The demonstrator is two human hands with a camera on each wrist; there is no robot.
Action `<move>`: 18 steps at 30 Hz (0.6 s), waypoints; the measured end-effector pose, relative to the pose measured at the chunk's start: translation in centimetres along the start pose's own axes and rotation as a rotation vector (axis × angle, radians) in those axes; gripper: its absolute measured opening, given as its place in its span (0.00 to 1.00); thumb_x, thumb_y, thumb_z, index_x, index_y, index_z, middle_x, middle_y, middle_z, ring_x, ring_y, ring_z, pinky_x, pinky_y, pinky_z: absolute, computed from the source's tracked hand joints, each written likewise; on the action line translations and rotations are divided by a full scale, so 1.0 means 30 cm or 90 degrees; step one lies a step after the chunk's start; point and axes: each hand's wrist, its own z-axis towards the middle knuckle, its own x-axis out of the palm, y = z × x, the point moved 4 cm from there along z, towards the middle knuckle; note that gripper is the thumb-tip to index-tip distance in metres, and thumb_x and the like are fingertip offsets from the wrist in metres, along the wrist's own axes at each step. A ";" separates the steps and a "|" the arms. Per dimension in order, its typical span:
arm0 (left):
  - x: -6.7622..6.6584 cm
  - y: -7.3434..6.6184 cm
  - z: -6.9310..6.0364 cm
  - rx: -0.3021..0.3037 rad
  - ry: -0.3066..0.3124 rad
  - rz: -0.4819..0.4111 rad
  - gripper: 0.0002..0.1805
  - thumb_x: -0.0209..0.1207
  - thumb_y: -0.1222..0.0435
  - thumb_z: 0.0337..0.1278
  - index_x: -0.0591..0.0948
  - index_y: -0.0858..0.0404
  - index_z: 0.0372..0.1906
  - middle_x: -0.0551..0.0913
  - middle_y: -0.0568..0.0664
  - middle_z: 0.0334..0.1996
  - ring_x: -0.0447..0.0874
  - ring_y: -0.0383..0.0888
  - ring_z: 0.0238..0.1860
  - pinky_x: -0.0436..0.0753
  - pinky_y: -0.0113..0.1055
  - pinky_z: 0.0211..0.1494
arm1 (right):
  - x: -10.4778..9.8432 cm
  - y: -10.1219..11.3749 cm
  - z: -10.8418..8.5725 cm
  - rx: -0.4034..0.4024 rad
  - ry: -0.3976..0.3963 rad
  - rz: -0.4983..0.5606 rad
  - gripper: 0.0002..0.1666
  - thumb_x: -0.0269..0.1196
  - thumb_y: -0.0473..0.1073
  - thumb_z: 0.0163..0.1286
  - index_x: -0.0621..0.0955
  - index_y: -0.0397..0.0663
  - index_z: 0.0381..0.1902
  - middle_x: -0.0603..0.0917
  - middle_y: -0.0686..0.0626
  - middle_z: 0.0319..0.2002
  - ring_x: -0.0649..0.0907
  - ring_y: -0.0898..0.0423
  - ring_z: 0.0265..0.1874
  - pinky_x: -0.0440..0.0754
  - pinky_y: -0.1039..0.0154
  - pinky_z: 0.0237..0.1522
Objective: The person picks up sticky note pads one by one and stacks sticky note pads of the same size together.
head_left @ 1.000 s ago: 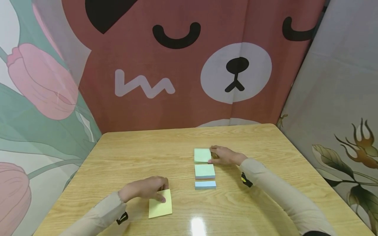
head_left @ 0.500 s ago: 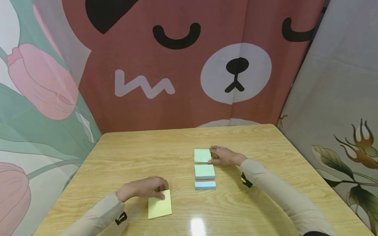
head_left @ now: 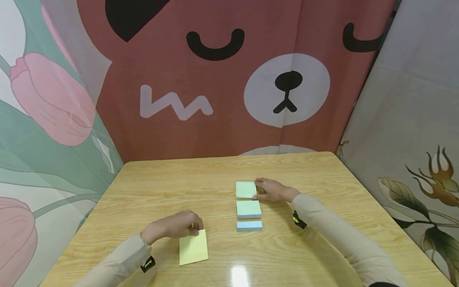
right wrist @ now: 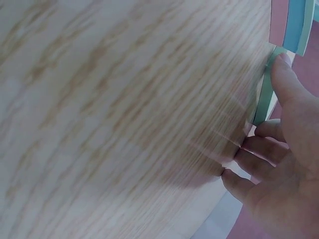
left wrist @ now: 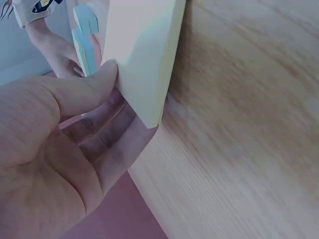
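In the head view a yellow sticky note pad (head_left: pixel 194 248) lies at the left front of the table. My left hand (head_left: pixel 175 226) pinches its far edge, thumb on top; the left wrist view shows the thumb (left wrist: pixel 94 87) on the pad's face and the other fingers beyond its edge. Farther back, my right hand (head_left: pixel 274 189) holds the right side of a thin green sticky note pad (head_left: pixel 246 190), thumb at the near corner and index finger at the far one. In the right wrist view that green pad (right wrist: pixel 264 97) sits between thumb and index finger.
In front of the green pad lies a thicker sticky note stack (head_left: pixel 248 209), green on top, with blue and pink layers in the right wrist view. Nearer still is a narrow blue pad (head_left: pixel 249 226). Patterned curtains (head_left: pixel 201 131) stand behind and beside the wooden table (head_left: pixel 161 187).
My left thumb has drawn back from the yellow pad's face towards its far edge, and the hand has shifted slightly away from me. My right hand stays in place at the green pad.
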 end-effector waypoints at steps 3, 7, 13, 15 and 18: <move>-0.003 -0.004 -0.001 0.002 -0.008 0.000 0.05 0.63 0.71 0.61 0.85 0.65 0.41 0.85 0.47 0.36 0.78 0.32 0.36 0.79 0.27 0.41 | 0.000 -0.001 0.002 0.001 -0.001 -0.001 0.47 0.57 0.61 0.73 0.63 0.27 0.71 0.61 0.29 0.71 0.62 0.34 0.70 0.62 0.42 0.67; -0.004 -0.007 -0.002 0.004 -0.013 -0.006 0.04 0.63 0.71 0.62 0.84 0.64 0.39 0.84 0.47 0.35 0.78 0.32 0.36 0.79 0.27 0.40 | 0.000 -0.001 0.002 0.005 0.002 -0.001 0.47 0.57 0.62 0.73 0.63 0.28 0.71 0.61 0.29 0.71 0.62 0.35 0.70 0.62 0.43 0.68; -0.008 -0.007 0.003 0.026 -0.035 0.005 0.04 0.63 0.74 0.60 0.84 0.64 0.37 0.84 0.45 0.33 0.81 0.33 0.36 0.80 0.26 0.40 | 0.000 -0.001 -0.001 0.005 0.001 0.000 0.47 0.58 0.61 0.73 0.63 0.28 0.71 0.61 0.29 0.71 0.63 0.34 0.70 0.62 0.42 0.67; -0.009 -0.007 0.004 0.030 -0.040 0.006 0.04 0.64 0.75 0.58 0.83 0.64 0.36 0.84 0.44 0.33 0.81 0.34 0.36 0.80 0.26 0.40 | 0.001 0.000 0.000 0.003 0.000 0.002 0.47 0.57 0.61 0.73 0.63 0.27 0.71 0.61 0.28 0.71 0.63 0.34 0.69 0.62 0.42 0.67; -0.005 -0.005 0.006 0.028 -0.038 0.001 0.05 0.64 0.75 0.58 0.83 0.63 0.35 0.83 0.44 0.32 0.80 0.33 0.34 0.80 0.26 0.40 | 0.003 0.001 0.001 0.000 0.000 0.004 0.46 0.58 0.60 0.73 0.63 0.27 0.71 0.61 0.28 0.71 0.63 0.34 0.70 0.62 0.42 0.67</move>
